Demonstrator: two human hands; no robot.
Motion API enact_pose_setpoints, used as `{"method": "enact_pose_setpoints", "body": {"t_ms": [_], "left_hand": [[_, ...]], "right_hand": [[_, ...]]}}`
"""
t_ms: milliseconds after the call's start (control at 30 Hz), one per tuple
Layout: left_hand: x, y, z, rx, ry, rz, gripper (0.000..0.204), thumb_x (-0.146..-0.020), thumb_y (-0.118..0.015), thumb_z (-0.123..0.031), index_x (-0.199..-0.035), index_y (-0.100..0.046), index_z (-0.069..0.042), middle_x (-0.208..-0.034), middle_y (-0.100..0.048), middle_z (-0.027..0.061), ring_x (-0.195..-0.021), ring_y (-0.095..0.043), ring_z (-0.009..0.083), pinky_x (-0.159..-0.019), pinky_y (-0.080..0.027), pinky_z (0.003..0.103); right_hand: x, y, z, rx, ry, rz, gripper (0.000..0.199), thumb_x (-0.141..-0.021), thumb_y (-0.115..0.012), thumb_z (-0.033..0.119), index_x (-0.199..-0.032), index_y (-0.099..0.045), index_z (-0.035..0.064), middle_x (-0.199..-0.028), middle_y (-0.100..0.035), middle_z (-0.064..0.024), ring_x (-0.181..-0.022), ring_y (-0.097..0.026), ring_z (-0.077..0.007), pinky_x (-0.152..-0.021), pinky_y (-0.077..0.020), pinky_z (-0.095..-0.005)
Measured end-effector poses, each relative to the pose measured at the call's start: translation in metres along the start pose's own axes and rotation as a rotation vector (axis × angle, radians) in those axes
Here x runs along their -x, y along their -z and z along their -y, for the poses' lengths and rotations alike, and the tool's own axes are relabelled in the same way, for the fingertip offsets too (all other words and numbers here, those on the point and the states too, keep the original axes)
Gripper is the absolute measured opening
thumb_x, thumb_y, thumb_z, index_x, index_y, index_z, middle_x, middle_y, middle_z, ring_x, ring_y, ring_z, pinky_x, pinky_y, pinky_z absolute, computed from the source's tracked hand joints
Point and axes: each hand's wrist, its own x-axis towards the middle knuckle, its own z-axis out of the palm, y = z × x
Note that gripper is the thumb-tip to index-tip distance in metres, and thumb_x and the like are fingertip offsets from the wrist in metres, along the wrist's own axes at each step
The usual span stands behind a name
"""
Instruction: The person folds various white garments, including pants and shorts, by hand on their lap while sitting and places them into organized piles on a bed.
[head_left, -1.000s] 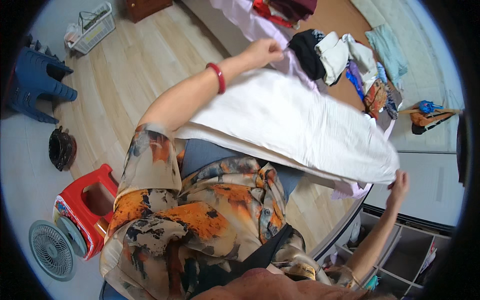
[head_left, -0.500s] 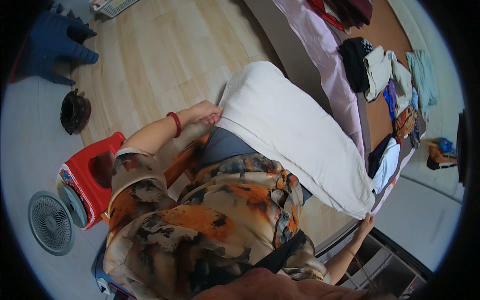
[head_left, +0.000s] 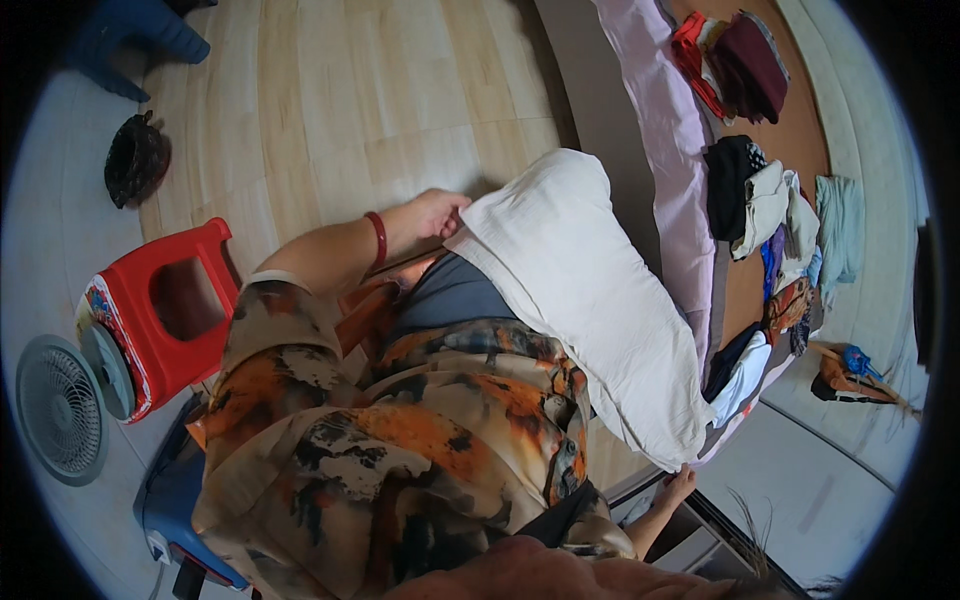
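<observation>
A white piece of cloth (head_left: 590, 290), perhaps a garment, stretches between my two hands in front of my body. My left hand (head_left: 437, 213), with a red bangle at the wrist, pinches one corner of it. At the opposite end my right hand (head_left: 678, 487) grips another corner between fingers and thumb. The cloth drapes down past my lap, lightly creased, its far side beside the bed's edge. What kind of garment it is, if any, I cannot make out.
On the bed (head_left: 745, 290) to the right lie several folded clothes, among them a maroon pile (head_left: 750, 68) and a black piece (head_left: 727, 185). At left are a red stool (head_left: 215, 325), a grey fan (head_left: 62, 410), a blue stool (head_left: 140, 42) and a dark basket-like thing (head_left: 136, 160).
My hands have come somewhat closer together, and the cloth between them spans less length. The whole view has shifted, showing more of the maroon pile on the bed.
</observation>
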Motion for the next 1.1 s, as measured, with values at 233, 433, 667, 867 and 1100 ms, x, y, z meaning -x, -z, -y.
{"method": "enact_pose_setpoints", "body": {"t_ms": [233, 433, 667, 867, 1100], "left_hand": [[0.046, 0.03, -0.029, -0.051, 0.082, -0.002, 0.017, -0.08, -0.061, -0.021, -0.069, -0.053, -0.01, -0.06, -0.05, 0.0011, -0.049, -0.045, 0.0124, -0.045, -0.037, 0.028], [0.028, 0.017, 0.019, -0.44, 0.227, -0.026, 0.021, -0.084, -0.058, -0.023, -0.07, -0.054, -0.008, -0.062, -0.052, 0.0018, -0.051, -0.047, 0.0135, -0.045, -0.038, 0.026], [0.011, 0.023, 0.023, -0.054, 0.272, 0.125, 0.032, -0.093, -0.052, -0.034, -0.09, -0.052, -0.002, -0.079, -0.058, 0.0075, -0.072, -0.058, 0.0166, -0.064, -0.05, 0.027], [0.005, 0.013, 0.023, 0.067, 0.304, 0.05, 0.038, -0.091, -0.053, -0.039, -0.093, -0.054, -0.001, -0.09, -0.06, 0.0095, -0.077, -0.058, 0.0171, -0.069, -0.05, 0.027], [0.005, -0.001, 0.013, -0.845, -0.007, 0.013, 0.041, -0.091, -0.05, -0.047, -0.077, -0.052, -0.009, -0.064, -0.052, 0.0003, -0.045, -0.043, 0.0112, -0.036, -0.03, 0.025]], "right_hand": [[-0.003, 0.013, 0.002, 0.025, -0.042, -0.004, 0.018, -0.085, -0.057, 0.016, -0.074, -0.045, 0.0084, -0.057, -0.043, 0.0006, -0.04, -0.039, -0.0093, -0.035, -0.0316, -0.0239], [-0.002, 0.017, -0.016, 0.043, -0.039, -0.03, 0.014, -0.085, -0.056, 0.018, -0.075, -0.052, 0.0085, -0.056, -0.046, 0.0018, -0.04, -0.041, -0.0075, -0.033, -0.0297, -0.0213], [-0.001, 0.015, -0.034, 0.051, -0.063, -0.05, 0.021, -0.082, -0.06, 0.017, -0.07, -0.043, 0.0105, -0.055, -0.041, 0.0026, -0.039, -0.039, -0.0085, -0.034, -0.0301, -0.0217], [0.003, 0.008, -0.038, 0.045, -0.047, -0.026, 0.018, -0.083, -0.057, 0.017, -0.071, -0.045, 0.0107, -0.057, -0.043, 0.0029, -0.042, -0.04, -0.0076, -0.036, -0.0309, -0.0232], [0.008, 0.016, -0.033, 0.069, -0.074, -0.048, 0.017, -0.084, -0.057, 0.02, -0.071, -0.051, 0.01, -0.057, -0.046, 0.0021, -0.042, -0.041, -0.0079, -0.037, -0.0305, -0.0237]]}}
